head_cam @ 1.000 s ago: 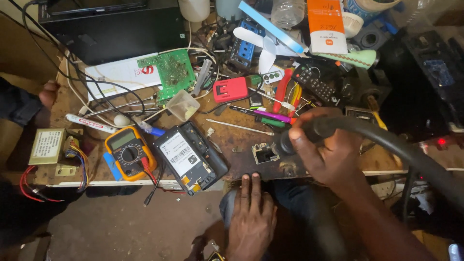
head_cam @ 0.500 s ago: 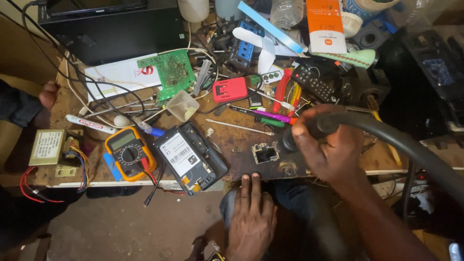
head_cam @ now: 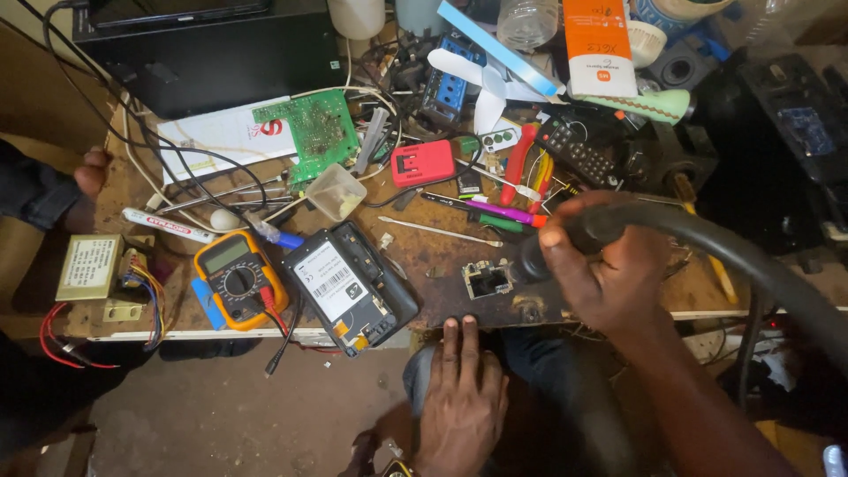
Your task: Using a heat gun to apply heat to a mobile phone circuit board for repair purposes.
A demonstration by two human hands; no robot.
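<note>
My right hand (head_cam: 609, 269) grips a thick black hose-like wand (head_cam: 707, 243), its dark nozzle (head_cam: 530, 265) pointing left at a small silver component (head_cam: 486, 278) on the worn wooden bench. My left hand (head_cam: 459, 397) lies flat on my knee below the bench edge, fingers together and holding nothing. An opened phone with a white label (head_cam: 349, 287) lies left of the component. An orange multimeter (head_cam: 238, 278) sits further left.
A green circuit board (head_cam: 309, 128), a red box (head_cam: 424, 163), a remote (head_cam: 574, 150), screwdrivers and pliers (head_cam: 521, 163) crowd the back. A transformer (head_cam: 93, 269) sits at the left edge. Another person's hand (head_cam: 88, 172) rests at far left. A black box (head_cam: 212, 53) stands behind.
My right hand and the hose nozzle have barely shifted, staying over the small component. My left hand stays on my knee.
</note>
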